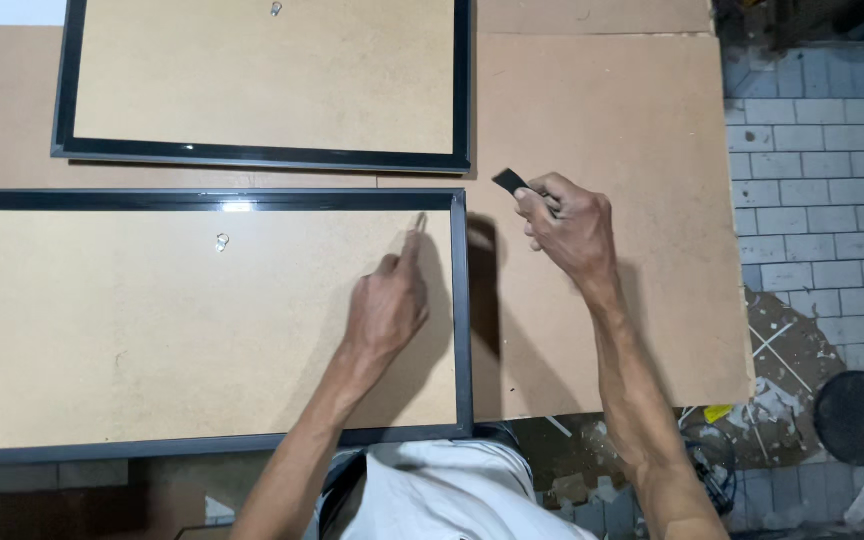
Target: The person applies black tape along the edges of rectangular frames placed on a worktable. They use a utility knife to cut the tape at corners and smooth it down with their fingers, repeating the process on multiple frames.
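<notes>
Nearby, second black frame (262,155) above hands.

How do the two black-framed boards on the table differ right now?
The near frame lies fully in view, with the left hand resting on its backing; the far frame is cut off by the picture's top edge and untouched. The near frame sits further left. Both lie face down, with brown backing and a small metal hanger.

Light was bright and even from above; glare marked the near frame (237,206), hands cast soft shadows, edges curved slightly.
</notes>
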The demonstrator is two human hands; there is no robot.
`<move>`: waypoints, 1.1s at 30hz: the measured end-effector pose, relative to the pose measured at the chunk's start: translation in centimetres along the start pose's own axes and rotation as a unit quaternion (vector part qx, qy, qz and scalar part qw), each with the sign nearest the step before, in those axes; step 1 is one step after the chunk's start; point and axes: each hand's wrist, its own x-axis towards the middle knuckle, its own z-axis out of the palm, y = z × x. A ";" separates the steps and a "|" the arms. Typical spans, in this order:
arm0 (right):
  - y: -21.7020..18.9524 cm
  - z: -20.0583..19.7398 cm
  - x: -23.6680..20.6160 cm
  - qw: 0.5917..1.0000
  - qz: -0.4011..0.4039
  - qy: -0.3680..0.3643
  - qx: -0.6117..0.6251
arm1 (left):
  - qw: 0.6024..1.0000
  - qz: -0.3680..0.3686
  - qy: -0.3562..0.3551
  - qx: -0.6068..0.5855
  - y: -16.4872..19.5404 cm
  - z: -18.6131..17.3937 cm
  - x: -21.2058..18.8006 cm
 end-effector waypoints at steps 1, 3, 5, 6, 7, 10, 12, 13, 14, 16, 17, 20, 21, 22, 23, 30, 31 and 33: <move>-0.6 -0.5 -1.0 0.998 0.020 -0.019 0.060 | 0.996 -0.060 -0.055 0.029 -0.9 -1.6 -1.0; -1.6 -0.7 -3.5 0.980 0.064 -0.049 0.184 | 0.993 -0.044 -0.032 0.104 -2.6 -4.7 -2.7; -2.5 0.4 -6.6 0.959 0.095 -0.044 0.262 | 0.971 0.099 0.125 0.177 -3.3 -6.8 -3.2; -3.1 1.5 -7.9 0.947 0.107 -0.048 0.301 | 0.982 0.109 0.117 0.099 -3.4 -7.3 -3.0; -3.7 2.5 -9.1 0.936 0.104 -0.042 0.333 | 0.987 0.119 0.110 0.022 -3.2 -7.4 -2.5; -5.5 5.3 -12.3 0.917 0.115 -0.024 0.382 | 0.938 0.029 -0.067 -0.339 -2.1 -6.1 -0.5; -6.2 6.8 -14.1 0.921 0.142 0.000 0.363 | 0.888 -0.013 -0.113 -0.445 -1.5 -4.9 0.3; -6.4 7.4 -15.0 0.916 0.150 0.007 0.371 | 0.857 -0.036 -0.139 -0.495 -1.4 -4.4 0.4; -6.6 8.0 -15.7 0.912 0.155 0.016 0.379 | 0.860 -0.033 -0.148 -0.487 -1.3 -4.0 0.4; -6.8 9.1 -17.2 0.905 0.167 0.032 0.389 | 0.865 -0.030 -0.167 -0.472 -1.7 -3.5 0.3; -7.0 9.8 -17.9 0.902 0.173 0.036 0.393 | 0.878 -0.023 -0.165 -0.448 -2.0 -3.4 0.3; -8.0 11.8 -21.0 0.937 0.126 0.082 0.314 | 0.922 0.007 -0.126 -0.365 -3.2 -3.0 1.8; -8.4 12.4 -22.5 0.953 0.103 0.097 0.269 | 0.938 0.015 -0.093 -0.334 -3.5 -2.7 2.8; -8.7 12.7 -23.8 0.946 0.094 0.116 0.287 | 0.952 0.021 -0.057 -0.301 -3.8 -2.4 3.9; -8.8 13.0 -24.9 0.940 0.082 0.133 0.304 | 0.969 0.056 -0.013 -0.241 -4.0 -1.9 5.0; -6.1 12.3 -25.0 0.916 0.079 0.189 0.346 | 0.989 0.083 0.060 -0.103 -3.8 0.6 9.3; -5.8 12.2 -24.8 0.919 0.074 0.190 0.338 | 0.990 0.083 0.063 -0.098 -3.6 0.8 9.3; -5.3 11.9 -24.8 0.926 0.066 0.190 0.320 | 0.990 0.080 0.068 -0.089 -3.3 0.8 9.3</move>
